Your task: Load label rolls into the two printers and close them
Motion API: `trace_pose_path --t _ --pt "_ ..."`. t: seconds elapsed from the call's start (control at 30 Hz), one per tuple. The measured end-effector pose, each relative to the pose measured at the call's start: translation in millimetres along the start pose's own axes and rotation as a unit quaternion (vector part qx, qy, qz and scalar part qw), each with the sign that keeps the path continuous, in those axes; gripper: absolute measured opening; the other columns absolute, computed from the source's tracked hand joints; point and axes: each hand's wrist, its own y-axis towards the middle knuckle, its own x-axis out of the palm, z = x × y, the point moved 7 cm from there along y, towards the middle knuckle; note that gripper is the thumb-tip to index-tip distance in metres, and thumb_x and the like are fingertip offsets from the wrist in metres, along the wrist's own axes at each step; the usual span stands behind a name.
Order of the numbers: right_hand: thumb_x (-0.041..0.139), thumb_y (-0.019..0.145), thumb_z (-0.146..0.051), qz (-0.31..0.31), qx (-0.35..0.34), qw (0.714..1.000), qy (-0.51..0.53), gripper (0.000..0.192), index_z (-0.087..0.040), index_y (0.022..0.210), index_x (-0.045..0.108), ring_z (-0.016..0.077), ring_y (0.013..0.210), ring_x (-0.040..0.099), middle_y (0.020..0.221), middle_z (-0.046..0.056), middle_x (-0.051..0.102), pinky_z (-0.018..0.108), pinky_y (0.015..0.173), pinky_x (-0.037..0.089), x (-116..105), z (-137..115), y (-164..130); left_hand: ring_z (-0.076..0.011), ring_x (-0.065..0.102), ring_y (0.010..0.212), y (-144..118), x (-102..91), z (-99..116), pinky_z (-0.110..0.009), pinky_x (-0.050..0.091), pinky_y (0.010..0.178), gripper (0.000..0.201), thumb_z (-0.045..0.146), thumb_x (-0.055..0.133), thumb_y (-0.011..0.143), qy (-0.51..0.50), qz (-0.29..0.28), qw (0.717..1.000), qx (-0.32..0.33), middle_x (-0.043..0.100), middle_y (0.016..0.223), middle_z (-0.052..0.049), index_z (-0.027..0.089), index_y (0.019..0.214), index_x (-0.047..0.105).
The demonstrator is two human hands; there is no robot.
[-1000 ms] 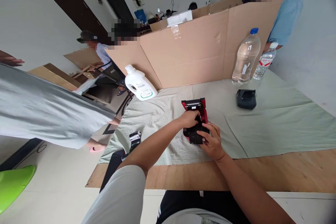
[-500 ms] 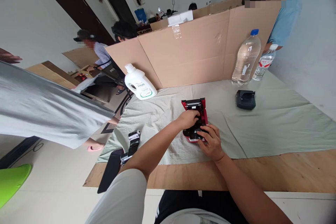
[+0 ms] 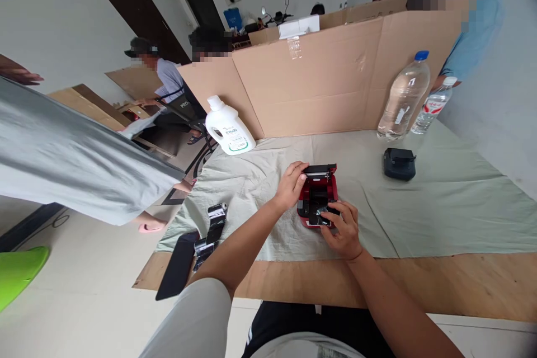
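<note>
A small red and black device (image 3: 318,194) with its lid flipped up sits on the pale green cloth (image 3: 440,201) in front of me. My left hand (image 3: 290,185) grips its left side, fingers on the raised lid. My right hand (image 3: 342,228) rests on its near end, fingertips pressing a black part inside the open bay. A black strip with shiny rolls (image 3: 212,228) lies near the cloth's left edge, apart from both hands.
A white detergent bottle (image 3: 229,130), two water bottles (image 3: 403,98) and a black box (image 3: 399,163) stand on the cloth before a cardboard screen (image 3: 327,84). A person in a grey shirt (image 3: 62,162) stands close at left; others sit behind.
My left hand slid from on top of the device to its left side, and the open bay now shows. My right hand stays at the near end. The view shifted slightly.
</note>
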Motion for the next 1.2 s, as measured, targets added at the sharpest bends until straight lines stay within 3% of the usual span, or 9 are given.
trace_pose_path --t 0.23,0.37,0.47,0.6,0.8,0.97,1.1,1.2 --pt "0.066 0.076 -0.022 -0.005 -0.002 0.999 -0.032 0.023 -0.024 0.098 0.063 0.0259 0.110 0.051 0.112 0.007 0.058 0.047 0.094 0.047 1.0 -1.9 1.7 -0.0256 0.045 0.127 -55.3 7.8 21.1 -0.047 0.037 0.106 0.044 0.040 0.028 0.099 0.033 0.004 0.999 0.030 0.052 0.126 -0.016 0.016 0.127 0.052" --pt "0.068 0.078 -0.033 -0.018 0.024 0.998 -0.064 0.043 -0.022 0.117 0.055 0.0288 0.117 0.049 0.122 0.011 0.056 0.051 0.099 0.045 4.9 4.2 0.4 -0.0274 0.042 0.131 -74.4 19.9 20.0 -0.050 0.036 0.106 0.041 0.039 0.032 0.099 0.063 0.007 0.998 0.015 0.055 0.124 -0.015 0.018 0.129 0.052" --pt "0.068 0.078 -0.042 -0.034 0.038 0.996 -0.078 0.059 -0.020 0.128 0.047 0.0299 0.123 0.047 0.127 0.013 0.055 0.052 0.101 0.043 10.1 8.8 -1.3 -0.0273 0.041 0.132 -79.2 25.0 18.4 -0.051 0.037 0.106 0.042 0.038 0.030 0.099 0.053 0.034 0.998 0.010 0.054 0.124 -0.015 0.018 0.130 0.051" --pt "0.070 0.076 -0.044 -0.036 0.044 0.994 -0.094 0.065 -0.018 0.130 0.045 0.0294 0.121 0.050 0.123 0.013 0.059 0.051 0.101 0.043 11.6 10.8 -1.6 -0.0265 0.040 0.132 -81.0 27.9 17.0 -0.050 0.037 0.107 0.043 0.039 0.028 0.099 0.036 0.071 0.997 0.011 0.053 0.123 -0.015 0.017 0.127 0.052" --pt "0.073 0.074 -0.047 -0.038 0.042 0.992 -0.110 0.060 -0.019 0.122 0.051 0.0298 0.115 0.055 0.113 0.012 0.064 0.050 0.099 0.045 7.1 11.8 4.0 -0.0262 0.042 0.130 -82.5 29.8 15.2 -0.051 0.037 0.106 0.041 0.036 0.029 0.099 0.032 0.081 0.996 -0.011 0.055 0.121 -0.015 0.015 0.122 0.055" --pt "0.072 0.075 -0.046 -0.055 0.046 0.994 -0.087 0.059 -0.019 0.123 0.050 0.0300 0.119 0.053 0.117 0.013 0.063 0.052 0.100 0.045 9.1 13.6 1.5 -0.0260 0.041 0.131 -82.4 30.5 15.8 -0.051 0.036 0.107 0.039 0.034 0.031 0.098 0.010 0.078 0.997 -0.024 0.055 0.121 -0.015 0.016 0.121 0.056" --pt "0.070 0.075 -0.048 -0.065 0.121 0.989 -0.057 0.077 -0.020 0.138 0.037 0.0341 0.127 0.047 0.138 0.018 0.047 0.058 0.099 0.045 13.9 24.9 -13.9 -0.0254 0.034 0.138 -88.9 33.9 4.3 -0.050 0.029 0.114 0.041 0.034 0.036 0.096 -0.064 0.110 0.986 -0.110 0.042 0.140 -0.016 0.016 0.130 0.049" --pt "0.071 0.071 -0.055 -0.079 0.238 0.968 0.007 0.089 -0.024 0.144 0.029 0.0356 0.114 0.058 0.135 0.017 0.050 0.055 0.084 0.054 19.3 40.6 -30.1 -0.0275 0.026 0.143 -99.0 47.9 -15.0 -0.050 0.023 0.118 0.059 0.036 0.048 0.091 -0.176 0.114 0.951 -0.228 0.027 0.153 -0.016 0.015 0.144 0.032"
